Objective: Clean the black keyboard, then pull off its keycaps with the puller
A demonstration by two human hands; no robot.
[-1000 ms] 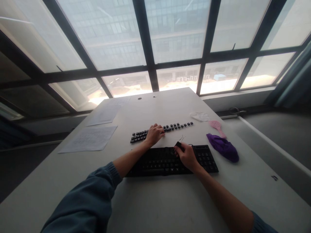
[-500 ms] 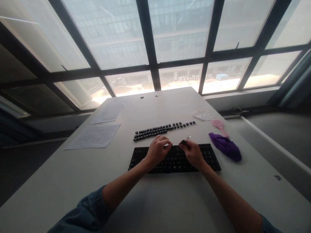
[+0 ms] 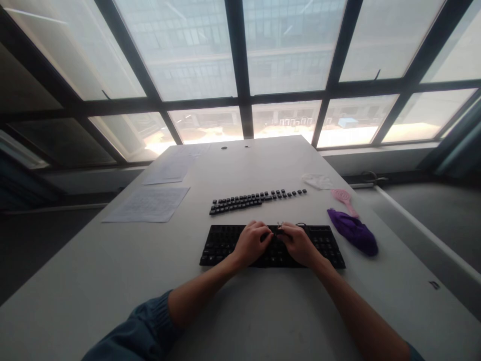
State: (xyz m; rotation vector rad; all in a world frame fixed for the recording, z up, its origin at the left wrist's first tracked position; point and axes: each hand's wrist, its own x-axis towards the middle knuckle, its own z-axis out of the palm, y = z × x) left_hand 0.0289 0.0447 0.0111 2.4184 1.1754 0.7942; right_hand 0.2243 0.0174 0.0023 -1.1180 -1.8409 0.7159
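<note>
A black keyboard [image 3: 221,244] lies on the white table [image 3: 263,311] in front of me. Both hands hover over its middle, fingertips meeting. My left hand [image 3: 252,242] is pinched closed against a small dark piece, likely a keycap. My right hand [image 3: 298,242] is closed on a small wire keycap puller whose thin loops stick up between the hands. Behind the keyboard, a row of loose black keycaps [image 3: 255,199] lies on the table.
Printed paper sheets [image 3: 148,204] lie at the left, more paper [image 3: 171,169] behind them. At the right are a purple cloth [image 3: 353,232], a pink brush [image 3: 343,197] and a white crumpled piece [image 3: 317,180]. Large windows stand beyond the table's far edge.
My left hand left the row of loose keycaps and came back over the keyboard. It now meets my right hand, which has kept hold of the wire puller.
</note>
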